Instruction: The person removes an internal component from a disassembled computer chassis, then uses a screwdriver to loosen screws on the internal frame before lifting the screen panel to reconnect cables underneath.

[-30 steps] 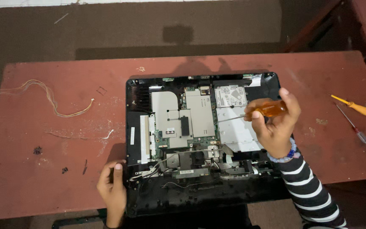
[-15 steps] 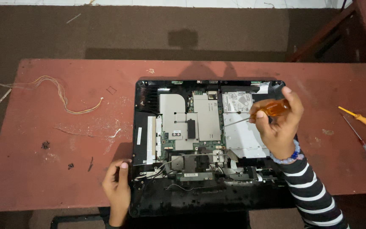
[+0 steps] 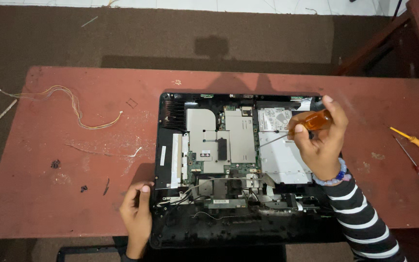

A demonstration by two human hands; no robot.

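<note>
You're over a worn reddish-brown wooden surface (image 3: 73,204), scuffed and dusty. Beyond it, dark brown carpeted floor (image 3: 122,39), then a strip of pale tiled floor (image 3: 248,5) at the top edge. Dark wooden furniture (image 3: 413,43) stands on your far right. Overhead light casts soft shadows.

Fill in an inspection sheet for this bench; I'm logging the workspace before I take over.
Surface: worn red table, dusty, scuffed.
Job's things: opened black computer chassis, boards and metal shields exposed; amber-handled screwdriver, tip on the boards.
Clutter: two spare screwdrivers at the right edge; small dark bits at the left.
Hands: right hand holds the amber-handled screwdriver; left hand rests on the chassis's near-left corner.
Cables: loose wire bundle at far left; a thin strand nearer the chassis.
Surroundings: brown floor; dark wooden furniture at the far right.
</note>
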